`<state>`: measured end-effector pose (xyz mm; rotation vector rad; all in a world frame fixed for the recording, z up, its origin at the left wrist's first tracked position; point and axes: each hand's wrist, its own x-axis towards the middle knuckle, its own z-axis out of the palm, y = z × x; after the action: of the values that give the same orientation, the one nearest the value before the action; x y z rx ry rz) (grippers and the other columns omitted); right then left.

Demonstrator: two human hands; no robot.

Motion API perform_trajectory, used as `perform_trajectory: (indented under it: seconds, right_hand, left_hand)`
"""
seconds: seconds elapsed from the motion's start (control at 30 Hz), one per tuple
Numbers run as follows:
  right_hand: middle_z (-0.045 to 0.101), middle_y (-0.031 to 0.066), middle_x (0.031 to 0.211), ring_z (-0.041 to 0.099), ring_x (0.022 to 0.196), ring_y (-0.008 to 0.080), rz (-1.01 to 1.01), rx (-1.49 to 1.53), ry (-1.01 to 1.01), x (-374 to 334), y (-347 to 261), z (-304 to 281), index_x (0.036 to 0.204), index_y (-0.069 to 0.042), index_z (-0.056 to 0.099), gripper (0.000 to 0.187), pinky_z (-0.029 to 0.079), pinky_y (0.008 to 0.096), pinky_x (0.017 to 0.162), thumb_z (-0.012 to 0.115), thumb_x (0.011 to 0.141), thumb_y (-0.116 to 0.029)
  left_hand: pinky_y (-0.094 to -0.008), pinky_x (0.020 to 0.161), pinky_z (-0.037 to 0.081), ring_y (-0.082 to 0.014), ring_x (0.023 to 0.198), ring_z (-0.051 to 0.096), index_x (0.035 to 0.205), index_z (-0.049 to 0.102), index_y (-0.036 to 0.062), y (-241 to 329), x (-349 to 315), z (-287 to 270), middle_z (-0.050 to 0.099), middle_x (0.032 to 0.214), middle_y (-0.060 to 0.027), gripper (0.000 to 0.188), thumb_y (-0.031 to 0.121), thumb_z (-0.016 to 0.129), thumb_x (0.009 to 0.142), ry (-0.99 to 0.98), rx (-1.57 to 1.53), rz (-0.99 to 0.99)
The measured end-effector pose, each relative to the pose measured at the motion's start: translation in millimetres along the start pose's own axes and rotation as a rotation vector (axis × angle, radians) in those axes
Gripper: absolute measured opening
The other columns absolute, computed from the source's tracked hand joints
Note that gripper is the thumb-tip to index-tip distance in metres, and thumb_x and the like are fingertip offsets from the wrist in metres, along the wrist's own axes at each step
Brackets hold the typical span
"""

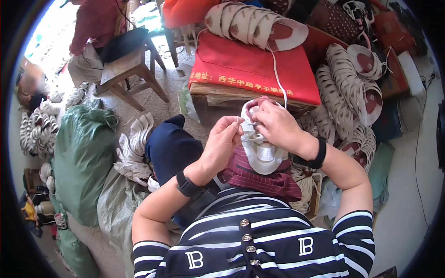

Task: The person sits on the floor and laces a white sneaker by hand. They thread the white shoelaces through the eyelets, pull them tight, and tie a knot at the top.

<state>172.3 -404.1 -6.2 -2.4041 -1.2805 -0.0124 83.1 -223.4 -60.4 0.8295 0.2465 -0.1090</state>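
A white shoe upper [264, 156] with a mesh toe and a pinkish collar rests on my lap, its toe toward me. My left hand [223, 139] is closed in a pinch beside the lacing holes, on what looks like a thin white shoelace [244, 121]. Bent over the upper's opening, my right hand [279, 124] has its fingers closed at the collar and eyelets; the fingertips are partly hidden. Under the upper lies a dark red striped cloth [234, 169].
Before me stands a wooden stand draped in red cloth [241, 62], bearing a stack of nested uppers [255, 28]. More stacked uppers [345, 85] lie at right. Green sacks [83, 162] and a wooden stool [127, 69] stand at left, with other people beyond.
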Motion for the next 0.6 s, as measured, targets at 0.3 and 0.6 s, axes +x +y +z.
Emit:
perform_trajectory:
  seconds: [0.3, 0.6]
  right_hand:
    - [0.064, 0.0067, 0.089, 0.064, 0.082, 0.0161, -0.060, 0.563, 0.151, 29.7, -40.5, -53.8, 0.090, -0.001, 0.069, 0.008, 0.052, 0.0285, 0.072, 0.068, 0.083, 0.004]
    - [0.065, 0.0052, 0.090, 0.064, 0.084, 0.0124, -0.099, 0.683, 0.218, 34.1, -32.5, -58.0, 0.089, -0.001, 0.069, 0.007, 0.052, 0.0258, 0.073, 0.069, 0.084, 0.005]
  left_hand:
    - [-0.0244, 0.066, 0.050, -0.0079, 0.074, 0.060, 0.107, 0.058, 0.0007, 2.6, -3.1, 5.0, 0.070, 0.089, -0.0062, 0.007, 0.005, 0.058, 0.101, -0.068, 0.524, 0.175]
    - [-0.0461, 0.071, 0.053, -0.0420, 0.082, 0.066, 0.097, 0.054, 0.0004, -1.6, 12.9, 26.2, 0.066, 0.086, -0.0220, 0.012, 0.007, 0.063, 0.093, -0.171, 1.218, 0.541]
